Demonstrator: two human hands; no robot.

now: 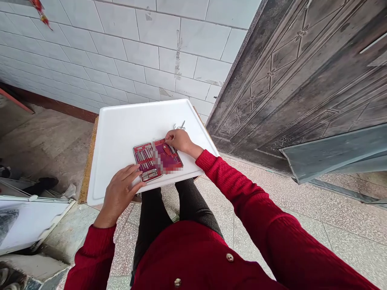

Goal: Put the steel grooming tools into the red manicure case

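A manicure set case [174,161] lies unfolded on a white board [127,125], its lining red and purple. Slim metal tools [144,154] sit in its left half, with nail clippers [149,174] below them. A red-handled piece [167,150] rests in the right half. My left hand [119,189] has its fingers spread, the tips against the case's left edge. At the top of the right half, my right hand [180,140] is closed in a pinch; what is between the fingertips is too small to name. Just beyond it lie small scissors [182,125], partly hidden by the hand.
The board stands on a wooden-edged table [87,161] against a white tiled wall [142,52]. A dark patterned metal door [266,80] is at the right, with a grey-green sheet [338,149] near it. A white rack-like object [33,213] stands at the lower left.
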